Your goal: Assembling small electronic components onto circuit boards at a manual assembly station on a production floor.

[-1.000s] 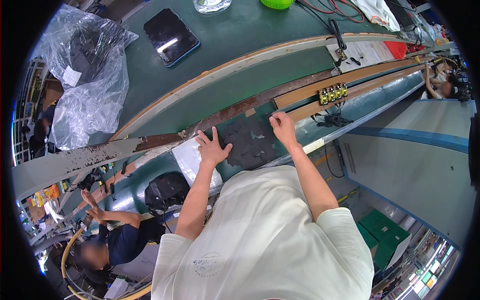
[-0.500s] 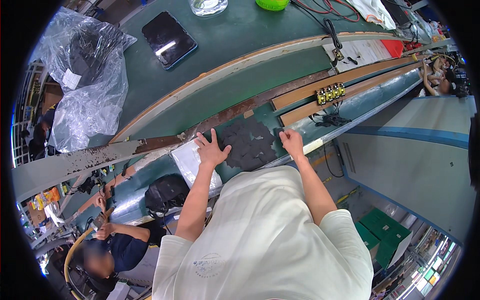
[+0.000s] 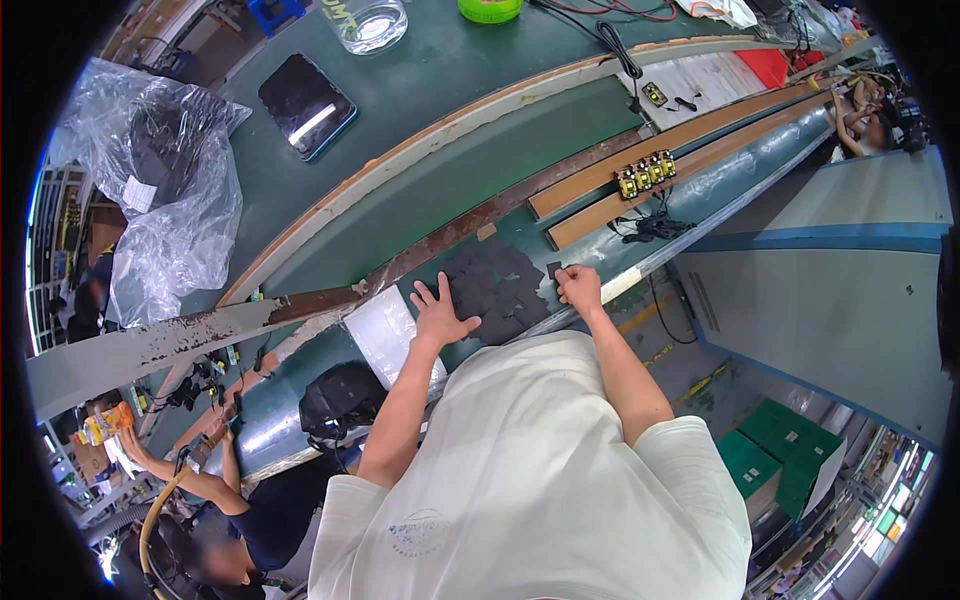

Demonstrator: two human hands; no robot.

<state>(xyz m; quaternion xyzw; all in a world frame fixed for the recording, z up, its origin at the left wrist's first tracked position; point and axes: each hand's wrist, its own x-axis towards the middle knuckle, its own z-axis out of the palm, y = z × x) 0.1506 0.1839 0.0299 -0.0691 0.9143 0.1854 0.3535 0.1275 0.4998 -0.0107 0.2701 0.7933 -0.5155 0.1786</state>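
Observation:
A flat pile of thin black pieces [image 3: 495, 290] lies on the green bench in front of me. My left hand [image 3: 438, 316] has its fingers spread at the pile's left edge, with the thumb reaching onto it. Just right of the pile, my right hand [image 3: 580, 288] pinches a small dark flat piece [image 3: 554, 269] between thumb and fingertips. Beside my left hand lies a white plastic bag or sheet [image 3: 385, 335], partly covered by my forearm. A small tan piece [image 3: 486, 231] rests beyond the pile.
Two brown rails [image 3: 640, 185] run off to the right, with several yellow-and-black parts [image 3: 646, 174] across them and black cables [image 3: 652, 226] nearby. A black bag [image 3: 342, 400] sits at left. Beyond a raised edge are a phone [image 3: 308, 105] and clear plastic [image 3: 195, 230]. A co-worker [image 3: 215, 540] works lower left.
My left hand has shifted right toward the pile. The small piece in my right hand now shows more clearly. The co-worker's arm has reached out to the left. The whole view has shifted slightly.

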